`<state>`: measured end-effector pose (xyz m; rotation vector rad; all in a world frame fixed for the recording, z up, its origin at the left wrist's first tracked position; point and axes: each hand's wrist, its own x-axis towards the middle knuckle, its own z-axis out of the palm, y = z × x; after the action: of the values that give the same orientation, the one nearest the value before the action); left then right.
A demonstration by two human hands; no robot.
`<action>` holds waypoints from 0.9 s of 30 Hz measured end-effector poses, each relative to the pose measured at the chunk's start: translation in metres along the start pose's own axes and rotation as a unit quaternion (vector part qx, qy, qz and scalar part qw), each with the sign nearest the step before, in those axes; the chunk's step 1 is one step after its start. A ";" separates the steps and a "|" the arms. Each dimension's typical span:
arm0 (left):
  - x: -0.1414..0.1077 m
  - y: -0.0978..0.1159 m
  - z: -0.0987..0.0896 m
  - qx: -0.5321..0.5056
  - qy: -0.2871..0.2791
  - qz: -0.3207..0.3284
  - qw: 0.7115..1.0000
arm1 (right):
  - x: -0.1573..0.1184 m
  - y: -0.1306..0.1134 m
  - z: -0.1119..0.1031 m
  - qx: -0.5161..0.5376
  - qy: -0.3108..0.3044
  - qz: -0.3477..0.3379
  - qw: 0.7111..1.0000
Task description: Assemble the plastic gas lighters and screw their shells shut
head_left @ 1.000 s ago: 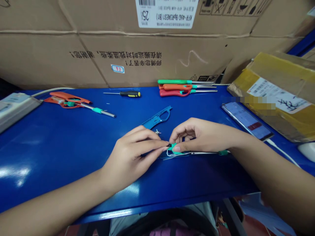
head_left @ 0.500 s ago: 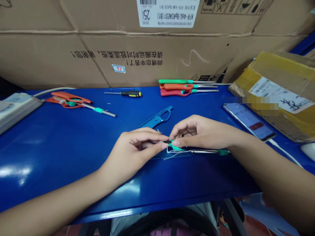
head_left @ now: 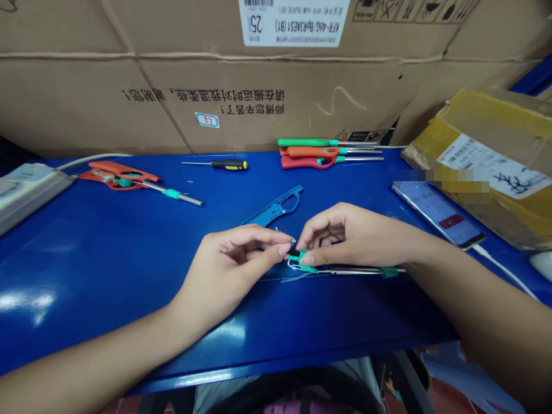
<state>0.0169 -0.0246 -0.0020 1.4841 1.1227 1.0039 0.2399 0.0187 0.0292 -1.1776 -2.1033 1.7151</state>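
Note:
Thumb and fingers of my left hand [head_left: 241, 256] pinch a small black part [head_left: 294, 252]. My right hand [head_left: 340, 237] grips a green plastic piece [head_left: 307, 261] joined to that black part. White wires [head_left: 294, 265] loop just below the fingertips. A metal tube [head_left: 356, 271] with a green collar [head_left: 389, 272] runs rightward beneath my right hand. Under the hands lies a blue shell, mostly hidden. Another blue shell half [head_left: 276, 210], with a trigger-shaped loop, rests behind my left hand.
Green [head_left: 306, 142], orange [head_left: 308, 152] and red lighters [head_left: 307, 163] lie by the cardboard box [head_left: 172, 75]. A screwdriver [head_left: 228, 165] and opened orange lighter [head_left: 125, 175] are left; a phone [head_left: 437, 213] and taped box [head_left: 483, 167] are right.
My left hand has shifted slightly left and its fingertips have parted a little from my right hand's. More of the black part shows, and the green piece and tube have moved slightly.

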 end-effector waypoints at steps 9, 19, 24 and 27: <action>-0.004 0.004 -0.003 0.075 0.020 0.094 0.993 | -0.002 -0.003 0.004 -0.060 0.041 -0.062 0.995; 0.001 0.000 0.000 -0.013 0.015 0.005 1.000 | -0.009 -0.001 0.005 -0.140 0.107 -0.122 0.977; -0.002 0.001 -0.001 0.011 0.008 0.015 1.000 | -0.007 -0.003 0.004 -0.151 0.071 -0.129 0.978; -0.002 0.001 -0.002 0.015 0.001 0.017 1.000 | -0.008 -0.006 0.003 -0.133 0.058 -0.113 0.983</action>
<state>0.0150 -0.0258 -0.0004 1.5298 1.1218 1.0165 0.2407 0.0108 0.0356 -1.0243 -2.3426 1.2684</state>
